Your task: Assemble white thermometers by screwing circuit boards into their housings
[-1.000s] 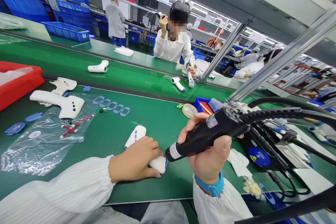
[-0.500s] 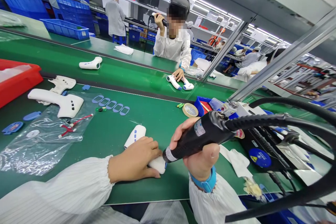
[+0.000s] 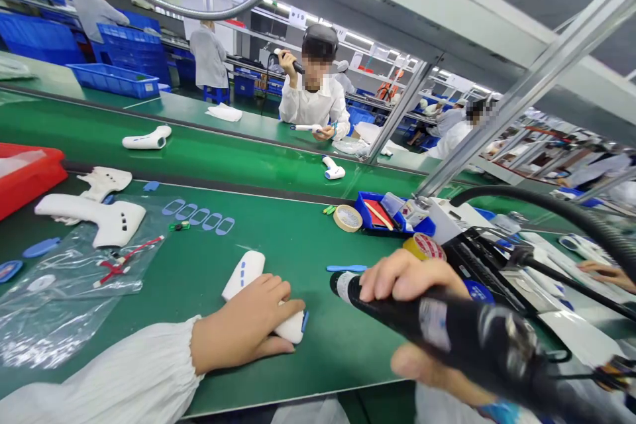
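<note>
My left hand (image 3: pixel 248 324) is wrapped over a white infrared thermometer (image 3: pixel 247 270) lying on the green work mat. Its head with several blue buttons shows beyond my fingers, and its handle end with a blue edge sticks out by my thumb. In my right hand (image 3: pixel 417 285) is a black electric screwdriver (image 3: pixel 392 311), fingers closed around its body. Its tip points left, raised and apart from the thermometer; the cable end is blurred near the camera. A thin blue stick (image 3: pixel 346 268) lies just beyond the screwdriver's tip.
White housing shells (image 3: pixel 99 215) and red-wired parts on a clear plastic bag (image 3: pixel 74 291) lie left. Several blue frames (image 3: pixel 199 216) lie behind. Tape rolls (image 3: pixel 348 218) and a blue parts tray (image 3: pixel 392 212) stand right. Across the green belt (image 3: pixel 223 165), a co-worker (image 3: pixel 315 99) holds a thermometer.
My right hand has pulled the screwdriver away from the thermometer, to the right and toward me. My left hand stays on the thermometer. The co-worker has picked one thermometer up off the belt.
</note>
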The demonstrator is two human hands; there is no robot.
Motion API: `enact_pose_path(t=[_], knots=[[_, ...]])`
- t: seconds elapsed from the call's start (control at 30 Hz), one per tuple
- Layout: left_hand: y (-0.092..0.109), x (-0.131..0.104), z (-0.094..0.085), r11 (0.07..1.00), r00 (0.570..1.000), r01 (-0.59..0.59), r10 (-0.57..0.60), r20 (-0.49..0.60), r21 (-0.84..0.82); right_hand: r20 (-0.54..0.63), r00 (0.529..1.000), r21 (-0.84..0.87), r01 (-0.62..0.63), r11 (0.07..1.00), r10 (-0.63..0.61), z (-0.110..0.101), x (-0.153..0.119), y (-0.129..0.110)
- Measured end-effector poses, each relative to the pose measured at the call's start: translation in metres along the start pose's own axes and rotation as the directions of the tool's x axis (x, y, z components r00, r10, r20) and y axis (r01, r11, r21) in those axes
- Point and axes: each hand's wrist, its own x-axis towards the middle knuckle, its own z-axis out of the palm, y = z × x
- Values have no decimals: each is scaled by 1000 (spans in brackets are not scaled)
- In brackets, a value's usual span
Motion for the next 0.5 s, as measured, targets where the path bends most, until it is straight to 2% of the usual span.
enact_pose_path(t=[0.07,0.1,0.13,0.17,0.2,0.23,0.3,0.33,0.37,0.43,0.5], knots=[[-3,-3,-3,1000,994,-4,3,-107,-9,230,972,-255,21,967,40,-20,-14,-11],[-4,-5,-6,999,984,13,-19,-179,-35,307,948,-381,40,924,86,-27,-22,-13],[-6,-7,-9,995,965,45,-67,-254,-91,337,930,-508,50,860,146,-32,-31,-11],[-8,-9,-13,979,934,91,-149,-325,-185,344,918,-619,64,783,197,-36,-40,-7],[-9,-12,-17,937,885,148,-267,-381,-315,340,914,-704,90,704,223,-40,-51,2],[-11,-14,-22,861,819,194,-407,-405,-471,337,912,-767,123,630,232,-43,-61,13],[-12,-17,-34,606,677,205,-655,-335,-769,336,921,-844,202,496,198,-52,-81,38],[-13,-17,-41,457,631,175,-732,-257,-872,329,928,-874,228,429,177,-57,-89,50],[-14,-17,-47,317,614,137,-771,-170,-939,325,930,-896,246,368,171,-62,-95,60],[-15,-13,-58,96,623,81,-782,-25,-992,294,940,-926,236,293,171,-71,-95,69],[-15,-5,-65,-20,631,49,-775,47,-999,246,952,-938,187,292,180,-74,-78,67]])
